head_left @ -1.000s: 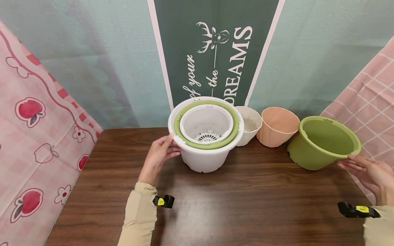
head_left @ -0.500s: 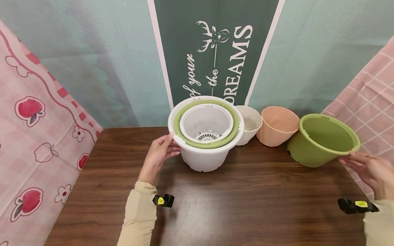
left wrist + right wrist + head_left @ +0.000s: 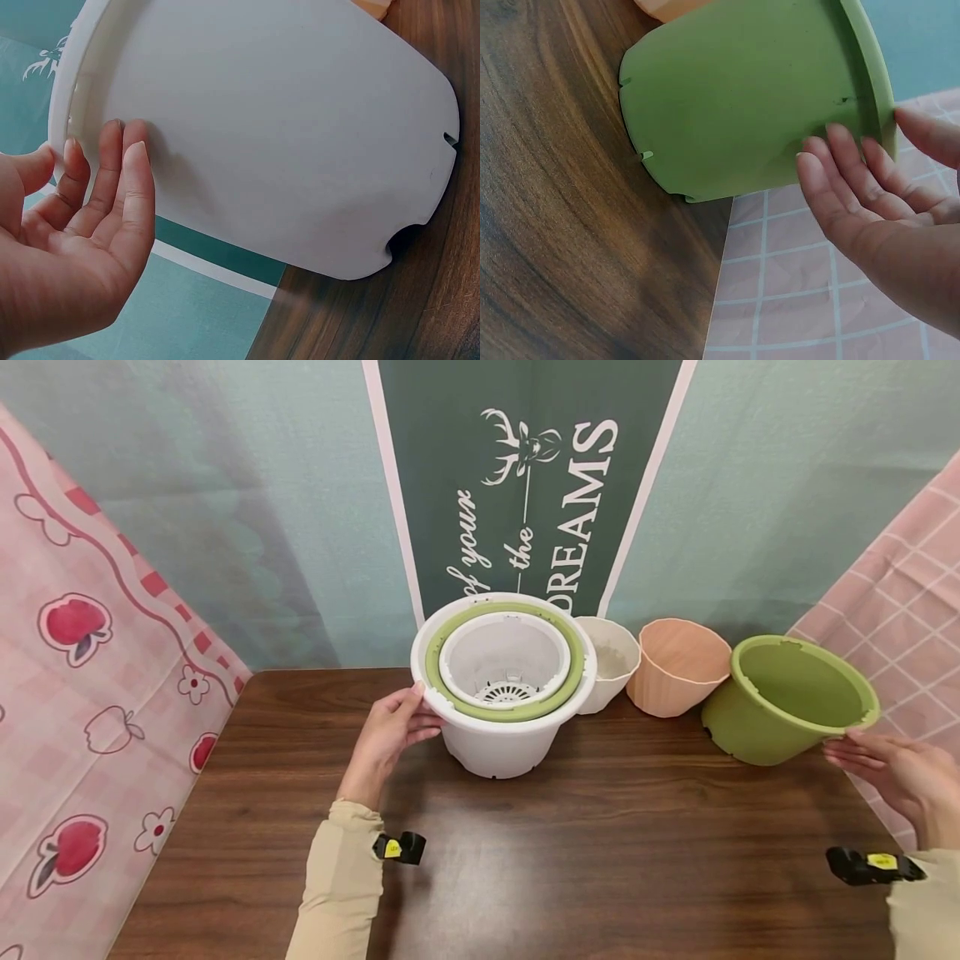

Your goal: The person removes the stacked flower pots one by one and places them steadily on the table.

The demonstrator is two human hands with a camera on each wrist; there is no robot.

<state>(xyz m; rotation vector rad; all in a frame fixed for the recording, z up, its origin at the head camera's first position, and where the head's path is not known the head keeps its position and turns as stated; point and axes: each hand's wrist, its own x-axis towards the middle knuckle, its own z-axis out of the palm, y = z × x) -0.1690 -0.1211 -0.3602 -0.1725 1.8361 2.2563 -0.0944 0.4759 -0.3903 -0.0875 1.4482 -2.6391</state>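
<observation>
White plastic makes the large round pot (image 3: 498, 750), standing near the far edge of the dark brown wood-grain table (image 3: 585, 868); its rim is pinched by the left hand (image 3: 390, 731), with the thumb on the edge and the bent fingers below. Near the right edge of the table is the deep round olive-green plastic pot (image 3: 757, 727), whose rim the right hand (image 3: 896, 772) pinches in like manner. Between these two pots the gap is filled by the ribbed peach pot (image 3: 667, 685) and the smaller faceted cream pot (image 3: 603, 681), while toward the person the wood extends widely. Inside the large pot sits a light green ring-rimmed pot (image 3: 504, 712), and in this one a small white pot with slotted bottom (image 3: 506, 647); their outer walls are hidden. The cream pot is partly covered, and what lies inside it I cannot make out. The right beige sleeve (image 3: 926, 902) is cut off by the frame. Pale light shines on the table; behind hangs a teal curtain (image 3: 225, 527), at the left a pink apple-printed cloth (image 3: 127, 652), at the right a pink checked cloth (image 3: 915, 593).
</observation>
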